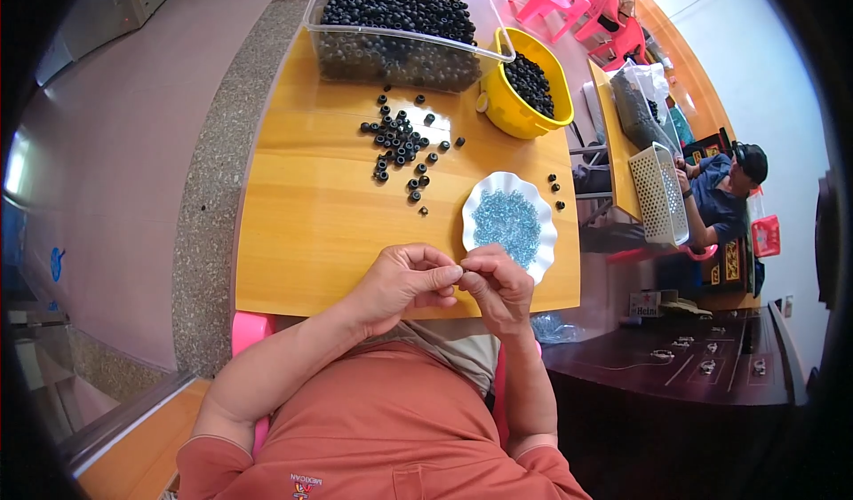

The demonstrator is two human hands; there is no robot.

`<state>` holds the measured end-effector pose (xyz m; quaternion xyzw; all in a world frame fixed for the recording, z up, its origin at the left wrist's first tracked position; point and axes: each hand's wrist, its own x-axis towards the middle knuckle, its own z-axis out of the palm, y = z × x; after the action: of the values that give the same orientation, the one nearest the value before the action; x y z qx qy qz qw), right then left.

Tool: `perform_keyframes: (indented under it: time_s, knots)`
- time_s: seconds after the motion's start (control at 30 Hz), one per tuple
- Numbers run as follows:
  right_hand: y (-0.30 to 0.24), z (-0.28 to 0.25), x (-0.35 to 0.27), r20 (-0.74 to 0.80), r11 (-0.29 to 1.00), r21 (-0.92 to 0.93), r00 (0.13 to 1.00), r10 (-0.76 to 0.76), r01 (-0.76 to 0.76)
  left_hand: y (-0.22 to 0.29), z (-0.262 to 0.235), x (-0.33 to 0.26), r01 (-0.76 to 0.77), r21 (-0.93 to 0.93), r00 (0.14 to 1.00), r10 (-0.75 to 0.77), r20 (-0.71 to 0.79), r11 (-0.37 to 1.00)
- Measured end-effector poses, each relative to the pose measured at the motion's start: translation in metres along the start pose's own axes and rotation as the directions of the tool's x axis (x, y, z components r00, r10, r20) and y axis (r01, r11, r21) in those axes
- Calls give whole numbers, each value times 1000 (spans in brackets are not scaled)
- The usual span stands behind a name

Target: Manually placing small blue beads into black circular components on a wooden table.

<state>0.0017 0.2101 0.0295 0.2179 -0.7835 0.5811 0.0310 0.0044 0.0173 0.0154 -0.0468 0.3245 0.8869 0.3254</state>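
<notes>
Head view: over the near part of a smooth, yellow-brown wooden surface (pixel 302 225), fingertips of left hand (pixel 400 289) and right hand (pixel 502 294) together, clamped on a small dark piece (pixel 465 270), too small for telling its exact shape. Just beside the right hand, partly behind its fingers, a white plate (pixel 547 232) with wavy, glossy rim, and inside it pale blue beads (pixel 505 226), glassy and fine-grained. Farther from the hands, loose black beads (pixel 400 142), round, polished, with holes, scattered in the middle; a few more of the same kind near the right edge. Along the far side, a clear plastic box (pixel 494 22) with thin rim, holding a large heap of black beads, and touching or very near to it (cannot tell which) a yellow basin (pixel 524 123) with smooth curved wall, also with black beads inside. To the left of the loose beads, a broad stretch of wood up to the straight left edge, with good room for moving; to the right of the plate, only a narrow strip.
</notes>
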Motion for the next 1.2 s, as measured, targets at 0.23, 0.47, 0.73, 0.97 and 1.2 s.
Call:
perform_keyframes:
  time_s: [0.23,0.47,0.73,0.97,1.2]
  knots:
    - [-2,-1,1,-4,1000,-20,1000,-20,20,-2,-2,0,10,-12,1000,-10,4,1000]
    - [-4,-4,1,20,997,-75,1000,6,-5,-5,-7,3,-36,-10,998,36,48,999]
    - [-4,-8,3,66,994,-110,998,-2,9,-3,-5,3,-38,6,999,38,27,999]
    - [1,-5,-1,44,992,-118,998,-48,53,-4,-5,3,-58,48,998,58,16,997]
    - [-4,19,-8,-12,912,-366,979,-203,185,-5,-7,4,-97,-20,992,95,-78,995]
